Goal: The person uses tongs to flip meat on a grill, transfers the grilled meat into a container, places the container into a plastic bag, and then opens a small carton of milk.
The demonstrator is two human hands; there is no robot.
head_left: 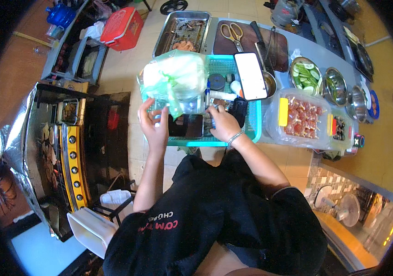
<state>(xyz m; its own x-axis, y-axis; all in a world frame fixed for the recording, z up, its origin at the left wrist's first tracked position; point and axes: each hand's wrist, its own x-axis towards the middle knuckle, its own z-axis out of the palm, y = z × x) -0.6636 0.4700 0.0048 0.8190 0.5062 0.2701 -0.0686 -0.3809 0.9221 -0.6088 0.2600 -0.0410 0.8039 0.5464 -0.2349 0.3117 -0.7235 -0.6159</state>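
Observation:
A knotted translucent green plastic bag holding a white box rests over the left side of a turquoise plastic basket. Beside the bag's lower left edge is my left hand, fingers apart and nothing visibly held. My right hand reaches into the basket, its fingertips by the bag's lower right corner and small items; whether it grips anything is hidden. Between my hands lies a dark-screened phone. A blue pen and a grey round lid sit further back. A phone with a lit white screen leans at the basket's right rim.
Behind the basket are a metal tray and a cutting board with scissors. To the right stand a bowl of sliced cucumber and a plastic container of skewered red pieces. A yellow-fronted grill is at left.

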